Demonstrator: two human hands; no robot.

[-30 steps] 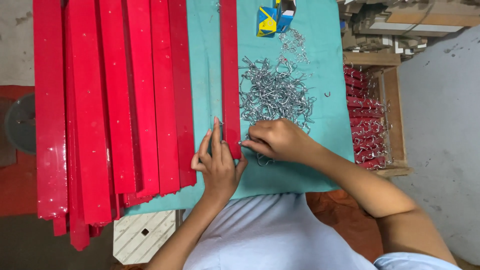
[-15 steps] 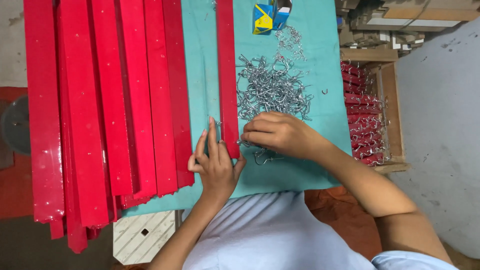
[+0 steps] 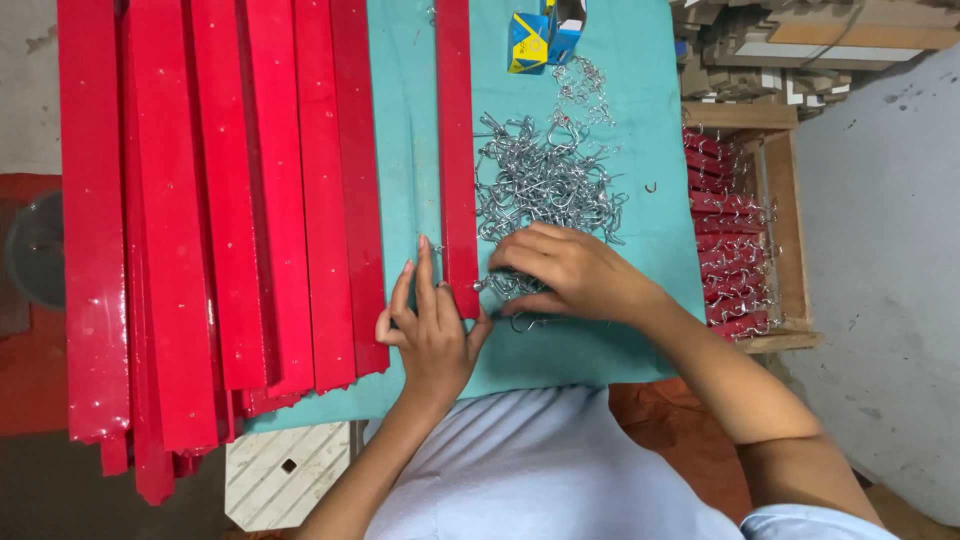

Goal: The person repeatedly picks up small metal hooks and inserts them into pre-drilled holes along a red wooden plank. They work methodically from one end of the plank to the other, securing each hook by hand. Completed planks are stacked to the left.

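A teal cloth-covered table fills the middle of the head view, and on its left half lies a broad stack of long red strips, glossy and overlapping, running from the far edge to past the near edge. One single red strip lies apart from the stack, just right of a bare band of teal, and its near end sits between the person's two hands. To its right spreads a tangled pile of silver wire hooks, with a small blue and yellow box beyond it at the far edge and a wooden crate of red pieces with hooks fitted at the far right, off the table. Since the earlier pictures the hands have hardly shifted: the left hand is still pressed flat on the cloth against the near left edge of the single strip, fingers stretched out and gripping nothing, steadying it. The right hand has stayed at the near edge of the hook pile, fingers curled down toward the strip's end; it appears to pinch a hook there, but the fingers hide the contact, so its grip cannot be told. The small change suggests the work at the strip's near end remains in progress.
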